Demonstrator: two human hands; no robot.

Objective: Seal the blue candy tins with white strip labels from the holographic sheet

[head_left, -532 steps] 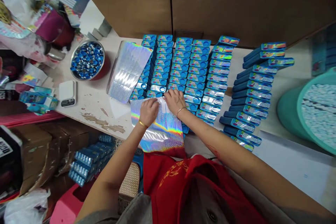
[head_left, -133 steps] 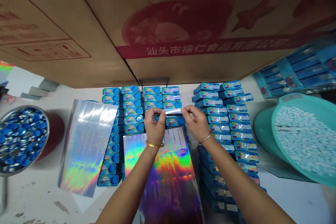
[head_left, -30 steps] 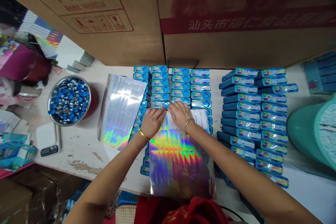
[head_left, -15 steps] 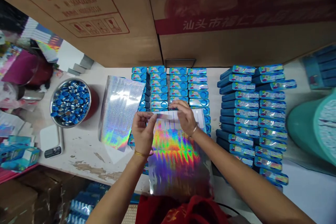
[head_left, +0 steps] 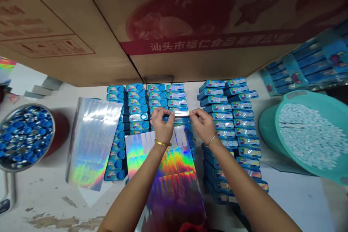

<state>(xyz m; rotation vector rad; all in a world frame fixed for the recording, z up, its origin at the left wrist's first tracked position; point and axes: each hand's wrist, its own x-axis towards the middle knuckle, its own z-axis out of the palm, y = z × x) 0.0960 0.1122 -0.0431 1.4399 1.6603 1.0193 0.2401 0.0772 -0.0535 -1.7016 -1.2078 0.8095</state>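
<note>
A narrow shiny sticker strip (head_left: 181,113) is stretched flat between my two hands, over the columns of narrow blue cases (head_left: 138,125). My left hand (head_left: 163,123) pinches its left end between thumb and fingers. At the right end, my right hand (head_left: 203,126) grips it with the fingertips. It lies just above or on a case top; I cannot tell which. Under my left forearm is a rainbow holographic sticker sheet (head_left: 174,174) with pale bare slots along its top. Blue cases with shiny strips on their tops (head_left: 223,125) stand to the right of my right hand.
A second holographic sheet (head_left: 94,141) lies on the left over some cases. Further left stands a metal bowl (head_left: 53,130) of blue-and-silver caps. On the right is a turquoise tub (head_left: 272,127) of small white pieces. Big cardboard boxes (head_left: 174,67) wall off the back.
Both hands have moved forward off the sheet to the cases, and the strip is now taut between them. My right hand has closed on its end. The view has shifted right.
</note>
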